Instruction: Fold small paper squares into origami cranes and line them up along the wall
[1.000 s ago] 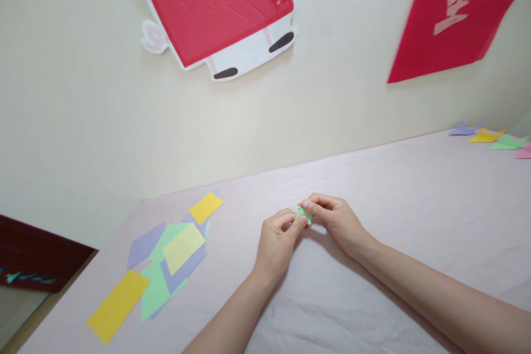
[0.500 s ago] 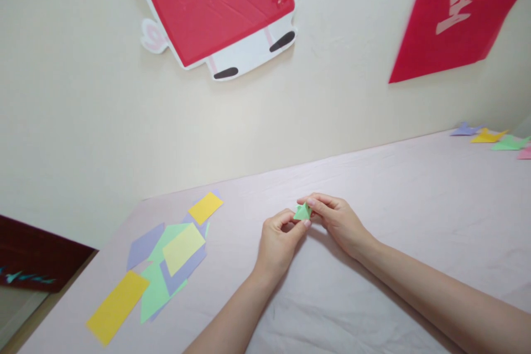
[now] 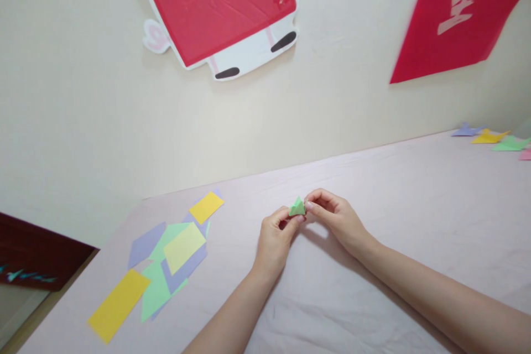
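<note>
Over a pale cloth, the left hand pinches a small folded green paper from below, probably steadying it with its peak uncovered. The right hand is at the paper's side; whether it grips, I cannot tell. Paper sheets lie leftward.

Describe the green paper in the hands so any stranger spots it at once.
Find the pale cloth below the wall. Near its middle, the left hand pinches a small, folded green paper, the right hand at its edge. Unlike the flat sheets leftward and the folded papers at far right, it alone is held.
</note>
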`<state>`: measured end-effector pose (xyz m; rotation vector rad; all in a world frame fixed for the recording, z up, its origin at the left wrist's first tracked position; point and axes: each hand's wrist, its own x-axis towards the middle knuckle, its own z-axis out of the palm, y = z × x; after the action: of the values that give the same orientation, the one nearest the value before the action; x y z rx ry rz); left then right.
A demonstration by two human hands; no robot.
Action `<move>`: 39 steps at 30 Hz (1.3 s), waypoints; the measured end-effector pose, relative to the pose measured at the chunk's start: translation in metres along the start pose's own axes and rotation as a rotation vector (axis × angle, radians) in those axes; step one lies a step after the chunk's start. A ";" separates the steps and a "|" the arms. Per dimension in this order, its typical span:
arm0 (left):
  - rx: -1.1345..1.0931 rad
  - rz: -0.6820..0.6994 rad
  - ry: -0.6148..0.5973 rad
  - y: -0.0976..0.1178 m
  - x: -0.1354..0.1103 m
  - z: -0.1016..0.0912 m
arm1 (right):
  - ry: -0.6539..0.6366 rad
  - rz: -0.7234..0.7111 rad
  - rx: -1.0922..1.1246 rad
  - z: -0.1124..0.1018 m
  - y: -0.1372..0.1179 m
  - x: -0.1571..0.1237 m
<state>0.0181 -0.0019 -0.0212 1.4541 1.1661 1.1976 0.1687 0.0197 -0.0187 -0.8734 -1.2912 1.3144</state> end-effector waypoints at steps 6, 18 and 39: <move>0.011 0.020 -0.005 0.001 0.000 0.000 | -0.013 -0.166 -0.205 -0.003 -0.001 -0.003; 0.045 0.026 -0.026 -0.004 0.001 -0.003 | -0.034 -0.179 -0.294 -0.002 -0.003 -0.002; 0.068 0.031 -0.051 -0.003 0.003 -0.005 | -0.066 -0.239 -0.400 -0.003 -0.004 -0.002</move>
<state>0.0130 0.0014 -0.0230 1.5502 1.1634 1.1453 0.1727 0.0179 -0.0154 -0.9171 -1.6887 0.9180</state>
